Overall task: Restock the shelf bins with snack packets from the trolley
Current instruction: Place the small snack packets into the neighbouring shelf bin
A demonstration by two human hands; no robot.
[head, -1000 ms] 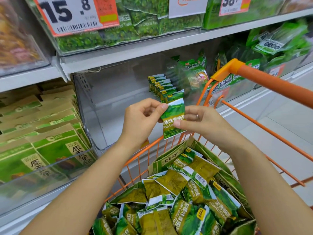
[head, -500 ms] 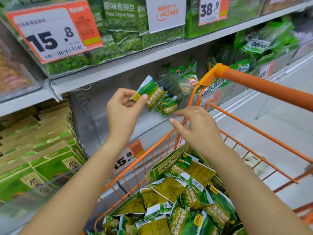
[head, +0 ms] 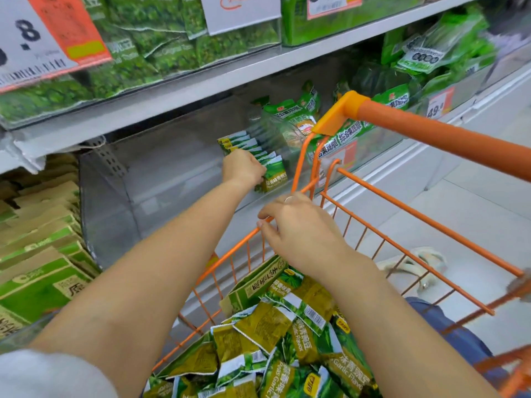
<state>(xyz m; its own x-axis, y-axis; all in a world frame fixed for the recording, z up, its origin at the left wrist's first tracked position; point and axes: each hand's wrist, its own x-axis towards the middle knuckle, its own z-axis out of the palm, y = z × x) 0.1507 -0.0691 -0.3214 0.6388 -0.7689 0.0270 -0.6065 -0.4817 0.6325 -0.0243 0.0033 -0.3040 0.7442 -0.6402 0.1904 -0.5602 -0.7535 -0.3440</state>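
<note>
My left hand reaches into the clear shelf bin and grips a small green snack packet at the front of an upright row of like packets. My right hand hovers over the orange trolley's rim, fingers loosely curled, holding nothing. The trolley holds a heap of green and olive snack packets and a green carton leaning at its far end.
The trolley's orange handle crosses at the right. Green cartons fill the bin to the left. The upper shelf carries bags of green peas with price tags. More green bags fill bins to the right.
My left hand has carried the packet from in front of me down into the bin, to the front of the row. My right hand has let go and dropped toward the trolley rim.
</note>
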